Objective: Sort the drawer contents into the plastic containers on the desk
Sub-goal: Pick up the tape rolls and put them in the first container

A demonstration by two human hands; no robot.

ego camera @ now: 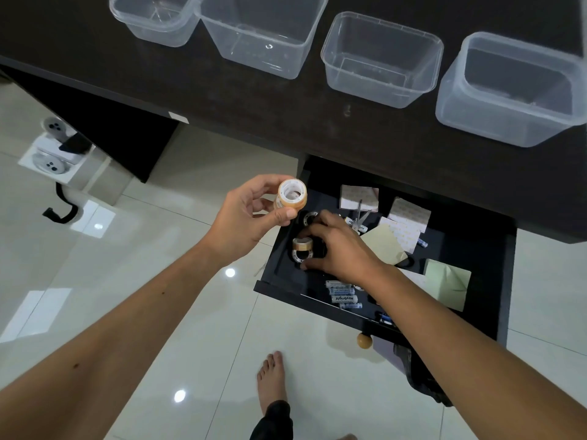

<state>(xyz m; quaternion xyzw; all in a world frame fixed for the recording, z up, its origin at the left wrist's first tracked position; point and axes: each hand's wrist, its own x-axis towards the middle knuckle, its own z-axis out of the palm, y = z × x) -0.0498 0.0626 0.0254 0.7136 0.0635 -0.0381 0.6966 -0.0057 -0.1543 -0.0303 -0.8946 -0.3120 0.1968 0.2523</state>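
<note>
My left hand (251, 214) holds a small stack of clear tape rolls (291, 195) just left of the open black drawer (495, 281). My right hand (336, 246) reaches into the drawer's left part, its curled fingers closing on a dark tape roll beside an amber tape roll (303, 244) and a silver-cored one (301, 258). More rolls (308, 217) lie behind. The drawer also holds batteries (341, 295), scissors (360, 215), sticky note pads (448, 281) and white sheets (359, 198). Several clear plastic containers (381, 58) stand empty on the dark desk (317, 122).
The drawer's wooden knob (364, 340) sticks out toward me. Below are glossy white floor tiles (158, 281) and my bare foot (271, 382). A power strip with a black plug (54, 154) lies on the floor at the left, under the desk.
</note>
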